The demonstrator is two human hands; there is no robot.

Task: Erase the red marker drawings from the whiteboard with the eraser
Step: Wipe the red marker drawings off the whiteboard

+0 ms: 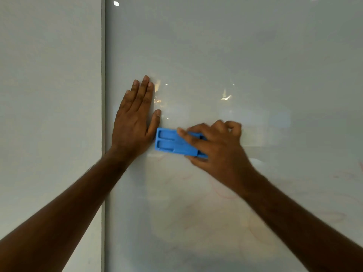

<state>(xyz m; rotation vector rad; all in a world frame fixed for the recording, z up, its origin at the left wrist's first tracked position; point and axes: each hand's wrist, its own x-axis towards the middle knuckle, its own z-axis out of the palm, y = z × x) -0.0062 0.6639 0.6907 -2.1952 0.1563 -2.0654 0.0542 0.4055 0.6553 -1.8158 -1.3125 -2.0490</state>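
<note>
Blue eraser (172, 142); whiteboard (235, 55) grey-white w/ faint red smears (222, 193).

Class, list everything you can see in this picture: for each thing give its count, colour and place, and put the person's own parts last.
whiteboard: one, glossy white-grey, fills the centre and right
wall panel: one, pale grey, left of the board's vertical edge
eraser: one, blue, flat against the board at centre
red marks: several faint smears, red, lower board, below and right of the eraser
left hand: one, open, palm flat on the board, just left of the eraser
right hand: one, gripping the eraser's right end
</note>
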